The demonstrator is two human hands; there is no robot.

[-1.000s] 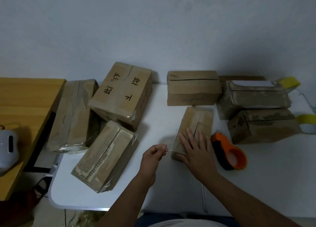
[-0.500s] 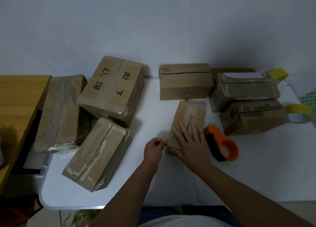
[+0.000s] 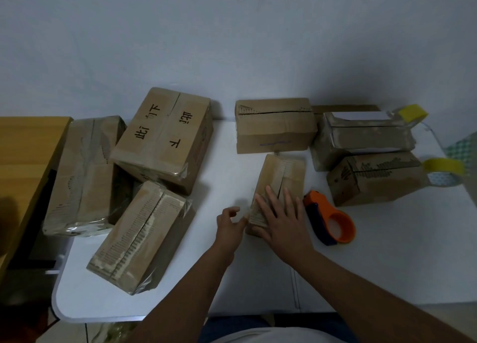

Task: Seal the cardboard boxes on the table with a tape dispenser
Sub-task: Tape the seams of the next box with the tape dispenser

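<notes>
A white table (image 3: 387, 265) fills the lower frame. At left lie four taped boxes (image 3: 165, 138), glossy with film; these look done. At upper right sit three more boxes (image 3: 275, 126), their seams appearing open, so probably left to seal. In the centre lies a small box (image 3: 280, 185). The right hand (image 3: 282, 221) presses flat on it, fingers spread. The left hand (image 3: 228, 226) touches its left edge, fingers loosely extended, seemingly smoothing tape down. The orange dispenser (image 3: 331, 220) rests unheld just right of the small box. Two yellow tape rolls (image 3: 444, 171) sit at the right edge.
</notes>
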